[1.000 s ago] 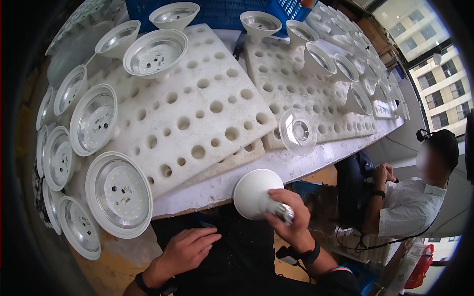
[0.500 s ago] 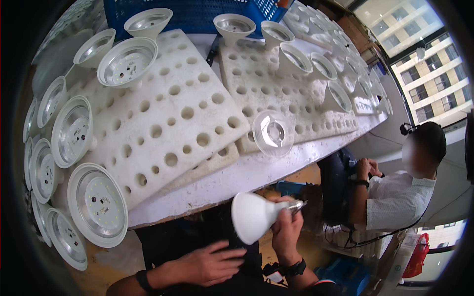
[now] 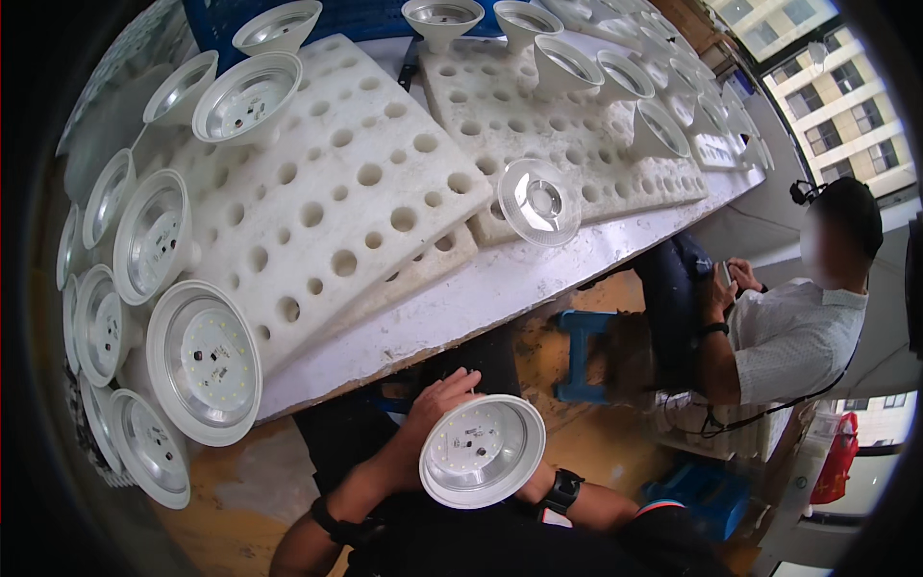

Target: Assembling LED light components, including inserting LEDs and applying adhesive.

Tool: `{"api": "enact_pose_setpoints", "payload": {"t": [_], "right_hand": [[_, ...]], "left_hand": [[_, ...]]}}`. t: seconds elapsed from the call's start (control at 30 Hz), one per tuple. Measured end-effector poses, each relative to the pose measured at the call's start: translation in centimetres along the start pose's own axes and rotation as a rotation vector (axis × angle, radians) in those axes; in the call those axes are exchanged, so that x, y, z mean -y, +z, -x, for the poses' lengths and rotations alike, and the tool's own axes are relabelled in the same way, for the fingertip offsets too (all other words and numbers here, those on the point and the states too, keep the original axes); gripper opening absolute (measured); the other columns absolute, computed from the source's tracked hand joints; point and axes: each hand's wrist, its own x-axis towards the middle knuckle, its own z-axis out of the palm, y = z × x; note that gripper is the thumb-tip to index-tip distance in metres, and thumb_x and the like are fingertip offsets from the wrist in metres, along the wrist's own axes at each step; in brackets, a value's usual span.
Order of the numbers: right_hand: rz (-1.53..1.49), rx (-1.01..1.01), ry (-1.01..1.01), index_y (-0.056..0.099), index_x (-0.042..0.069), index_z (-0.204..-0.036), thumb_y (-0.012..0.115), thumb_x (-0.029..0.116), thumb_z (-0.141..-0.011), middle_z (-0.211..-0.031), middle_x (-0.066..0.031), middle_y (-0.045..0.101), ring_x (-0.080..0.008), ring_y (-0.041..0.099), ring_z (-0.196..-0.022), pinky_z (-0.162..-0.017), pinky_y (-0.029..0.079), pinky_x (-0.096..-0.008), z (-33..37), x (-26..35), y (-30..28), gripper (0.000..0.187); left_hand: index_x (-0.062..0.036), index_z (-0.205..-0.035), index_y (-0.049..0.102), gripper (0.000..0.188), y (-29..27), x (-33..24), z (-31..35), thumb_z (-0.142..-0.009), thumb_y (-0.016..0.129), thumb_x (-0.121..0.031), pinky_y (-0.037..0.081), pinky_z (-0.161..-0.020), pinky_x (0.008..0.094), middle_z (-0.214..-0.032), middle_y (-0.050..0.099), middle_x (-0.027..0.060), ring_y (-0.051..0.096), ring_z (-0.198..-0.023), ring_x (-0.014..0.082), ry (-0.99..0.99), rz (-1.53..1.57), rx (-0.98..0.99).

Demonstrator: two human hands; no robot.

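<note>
A white cone-shaped LED lamp bulb [image 3: 479,452] is in front of my body, below the table's near edge. Its open face is toward me, showing a round LED board inside a silvery bowl. Most of my right hand [image 3: 538,480] is hidden behind the lamp; it holds the bulb from the back. Beside the upper left rim is my left hand [image 3: 437,404], fingers stretched out and partly covered by the lamp. Whether it touches the rim I cannot tell. On the table, a clear round ribbed lens [image 3: 540,202] lies at the front edge of a foam block.
White foam blocks [image 3: 332,192] with rows of holes cover much of the table [image 3: 385,337]. Several similar lamps [image 3: 205,363] stand at the left and back. A blue crate [image 3: 356,17] is behind. To the right sits another person [image 3: 793,327], near a blue stool [image 3: 580,356].
The lamp has turned from sideways to face me and moved slightly lower. My left hand has risen to its rim. The view has shifted slightly.
</note>
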Motion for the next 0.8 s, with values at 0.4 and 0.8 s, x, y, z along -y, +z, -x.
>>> {"api": "enact_pose_setpoints", "payload": {"t": [0.4,0.8], "right_hand": [[0.907,0.382,-1.213,0.064,0.004,-0.106,0.056,0.007,-0.088,-0.096,-0.0133,0.064,-0.0294,0.062,-0.082,-0.073,0.051,-0.0351,-1.1,5.1,-2.3,0.021],[0.957,0.330,-0.856,0.047,0.008,-0.136,0.048,0.008,-0.096,-0.088,-0.0113,0.061,-0.0229,0.061,-0.080,-0.078,0.049,-0.0331,-3.4,9.2,-0.4,0.040]], "left_hand": [[-0.0089,-0.116,0.054,0.053,-0.5,-1.6,3.7,-0.071,0.076,-0.023,0.056,-0.073,0.0433,-0.094,0.066,0.0217,0.066,-0.086,0.0368,-0.376,-0.097,0.307],[-0.0001,-0.095,0.061,0.019,-4.4,-0.8,4.8,-0.081,0.064,-0.012,0.048,-0.081,0.0408,-0.112,0.057,0.0196,0.059,-0.100,0.0344,-0.446,-0.093,0.107]]}}
